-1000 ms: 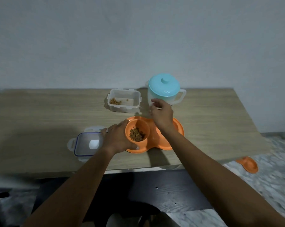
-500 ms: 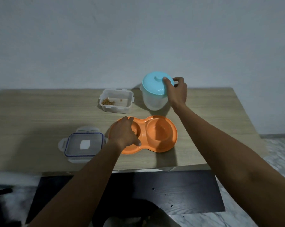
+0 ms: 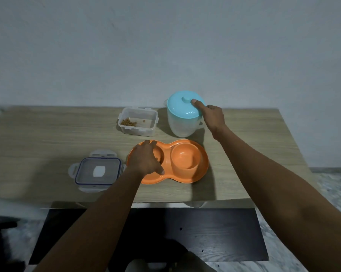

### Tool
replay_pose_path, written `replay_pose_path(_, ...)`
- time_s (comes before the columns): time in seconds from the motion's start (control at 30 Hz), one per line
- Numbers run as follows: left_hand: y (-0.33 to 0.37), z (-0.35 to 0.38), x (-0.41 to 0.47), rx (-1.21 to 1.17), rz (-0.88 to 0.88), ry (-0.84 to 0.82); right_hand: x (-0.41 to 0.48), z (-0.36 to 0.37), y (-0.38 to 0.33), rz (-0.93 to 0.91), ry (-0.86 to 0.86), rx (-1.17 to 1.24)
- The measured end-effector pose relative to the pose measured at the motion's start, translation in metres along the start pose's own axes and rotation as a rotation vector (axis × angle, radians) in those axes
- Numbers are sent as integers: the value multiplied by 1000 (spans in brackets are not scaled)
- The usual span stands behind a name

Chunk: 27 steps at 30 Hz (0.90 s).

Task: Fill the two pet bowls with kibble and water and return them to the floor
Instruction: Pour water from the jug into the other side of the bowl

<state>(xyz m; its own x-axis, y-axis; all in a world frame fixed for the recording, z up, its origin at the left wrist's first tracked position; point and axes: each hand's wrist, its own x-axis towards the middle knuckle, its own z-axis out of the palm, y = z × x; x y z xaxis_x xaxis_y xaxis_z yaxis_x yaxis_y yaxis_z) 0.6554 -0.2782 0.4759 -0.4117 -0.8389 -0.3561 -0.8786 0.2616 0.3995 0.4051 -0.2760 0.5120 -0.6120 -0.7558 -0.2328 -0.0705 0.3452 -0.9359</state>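
Observation:
An orange double pet bowl (image 3: 202, 169) lies on the wooden table (image 3: 48, 146). My left hand (image 3: 146, 159) rests over its left cup, which holds kibble, mostly hidden under my fingers. The right cup (image 3: 185, 157) looks dry and bare. Behind it stands a translucent water jug (image 3: 180, 126) with a light blue lid (image 3: 180, 107). My right hand (image 3: 212, 116) grips the jug's handle on the right side, thumb pressed on the lid.
A clear kibble container (image 3: 138, 121) with a little kibble left stands to the left of the jug. Its blue-rimmed lid (image 3: 98, 171) lies flat near the table's front edge. A dark panel (image 3: 214, 232) sits below the table.
The left cup with kibble went from tilted in my left hand back down into the tray. My right hand moved from the tray to the jug's handle, thumb settling on the lid.

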Motion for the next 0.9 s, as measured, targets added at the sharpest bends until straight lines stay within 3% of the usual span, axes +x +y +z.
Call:
replay_pose_path(0.27,2,2,-3,4,-15,4,-15,-40,6,-2,123,74)
replay_pose_path(0.63,7,-1,-8,-46,-58,-10,-56,-85,-4,-180,70,-111)
replay_pose_path(0.9,9,-5,-11,-50,-55,-10,-80,-89,-19,-315,36,-400)
